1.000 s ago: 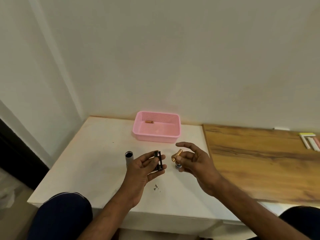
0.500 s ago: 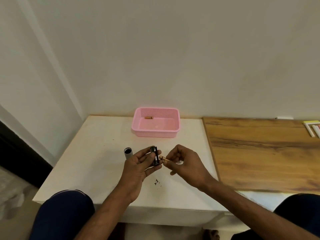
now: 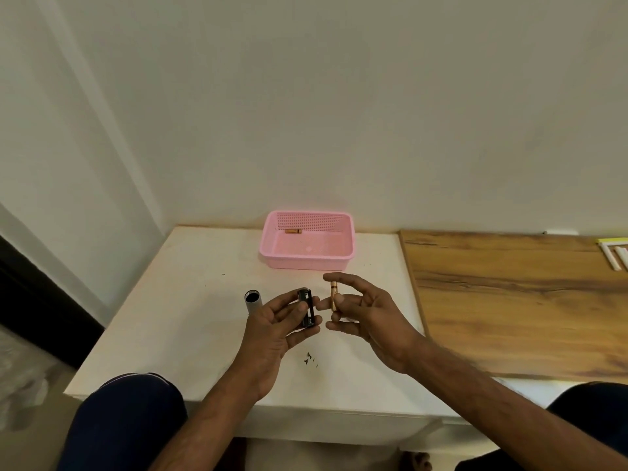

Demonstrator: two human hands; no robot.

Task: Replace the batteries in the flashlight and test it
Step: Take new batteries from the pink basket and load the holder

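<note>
Centrally, white table: fills the lower middle of the frame, its near edge cut by two dark-clad knees at the bottom corners.
Wooden desk: right of frame, butted against the table; pale sticks at its far right edge are cut off and cannot be identified.
Pink basket: above the hands, against the wall; one loose battery lies in its upper left corner.
Left hand: centre frame, thumb and fingers closed round a black battery holder, held upright; whether its slots are filled is hard to make out.
Right hand: just right of the holder, pinching a copper-coloured battery upright between thumb and middle fingers, index finger raised; battery near the holder, not touching it.
Flashlight tube: grey, open end up, just left of the left hand, base hidden behind it.
Small dark specks: on the table below the hands, too small to tell.
</note>
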